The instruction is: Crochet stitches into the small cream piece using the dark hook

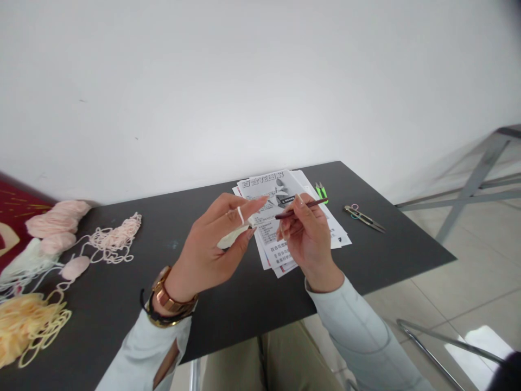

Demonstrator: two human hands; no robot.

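Observation:
My left hand [217, 241] is closed on a small off-white crocheted piece [233, 237], largely hidden by the fingers. A loop of white yarn [240, 215] goes round one of its fingers, and the index finger reaches out to the right. In a pinch between thumb and fingers, my right hand [308, 239] has a dark red crochet hook [313, 203], its tip towards the left hand. A short stretch of pale thread seems to run between the hook and the piece. Both hands are above printed sheets [266, 187] with a flower picture and text.
Green thread snips [321, 193] and metal scissors [364, 218] lie right of the sheets on the black table [391, 255]. At left are pink yarn [116, 239], white yarn [28, 263] and yellow yarn [32, 326], beside a red bag or box [16, 217]. A white wall [203, 98] stands behind.

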